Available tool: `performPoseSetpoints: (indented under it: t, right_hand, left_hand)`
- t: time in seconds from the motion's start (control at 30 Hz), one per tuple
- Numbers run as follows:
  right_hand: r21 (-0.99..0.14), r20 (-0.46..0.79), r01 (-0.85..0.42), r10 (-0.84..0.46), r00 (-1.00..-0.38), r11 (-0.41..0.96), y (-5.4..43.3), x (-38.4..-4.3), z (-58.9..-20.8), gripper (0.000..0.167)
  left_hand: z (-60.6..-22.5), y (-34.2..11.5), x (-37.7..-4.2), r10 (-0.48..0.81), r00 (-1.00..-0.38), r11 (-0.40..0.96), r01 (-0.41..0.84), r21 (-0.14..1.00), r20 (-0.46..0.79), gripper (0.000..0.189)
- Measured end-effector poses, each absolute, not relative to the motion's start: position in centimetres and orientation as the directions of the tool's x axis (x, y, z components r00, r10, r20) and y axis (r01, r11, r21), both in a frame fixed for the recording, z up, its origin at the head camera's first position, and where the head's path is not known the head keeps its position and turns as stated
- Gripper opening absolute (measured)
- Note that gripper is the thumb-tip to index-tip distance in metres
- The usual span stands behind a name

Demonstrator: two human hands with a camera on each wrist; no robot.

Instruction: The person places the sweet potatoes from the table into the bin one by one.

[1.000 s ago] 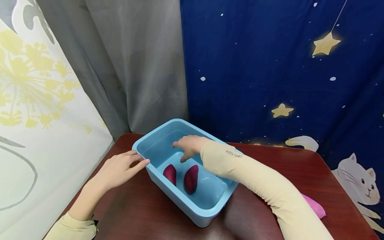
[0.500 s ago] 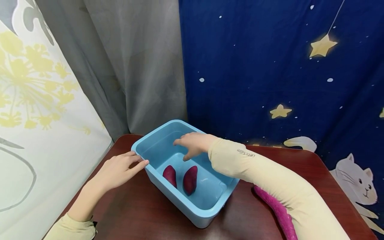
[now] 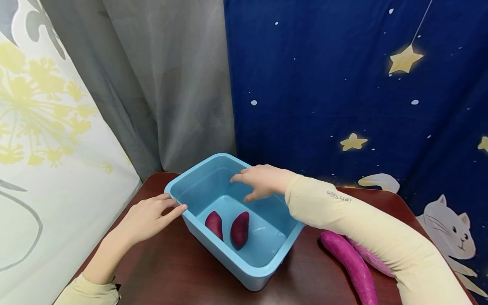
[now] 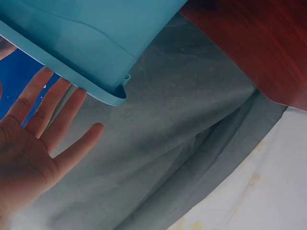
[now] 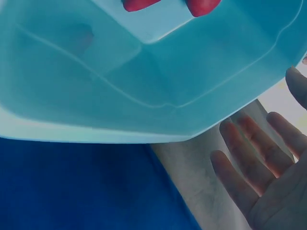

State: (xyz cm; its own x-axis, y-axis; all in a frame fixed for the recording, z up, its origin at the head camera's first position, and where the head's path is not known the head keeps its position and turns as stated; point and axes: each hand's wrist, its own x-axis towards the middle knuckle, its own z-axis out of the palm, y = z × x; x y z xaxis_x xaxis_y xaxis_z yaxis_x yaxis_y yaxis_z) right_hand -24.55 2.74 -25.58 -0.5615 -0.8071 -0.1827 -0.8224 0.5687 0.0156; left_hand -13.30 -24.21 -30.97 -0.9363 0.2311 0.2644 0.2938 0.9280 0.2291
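One left hand (image 3: pixel 150 215), fingers spread, is touching a blue rectangular bin (image 3: pixel 218 250). The right hand (image 3: pixel 264 180) is hovering above, likewise spread.

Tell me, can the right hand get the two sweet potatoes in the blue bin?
Probably yes. The right hand looks empty over the open blue bin, and nothing lies over the sweet potatoes.

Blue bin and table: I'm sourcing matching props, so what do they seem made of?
Blue bin: probably smooth, satin moulded plastic, given its rounded rim and soft highlights.
Table: lightly glossy wood or laminate; its streaky reddish grain can't settle which.
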Motion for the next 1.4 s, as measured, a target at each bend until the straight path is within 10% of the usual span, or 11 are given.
performPoseSetpoints:
  t: [1.4]
  right_hand:
    - [-0.053, 0.070, -0.845, -0.842, -0.534, 0.532, 14.7, -22.9, -23.6, 0.050]
  left_hand:
    - [-30.9, -24.3, -13.3, 0.230, -0.938, 0.930, 0.290, 0.228, 0.259, 0.037]
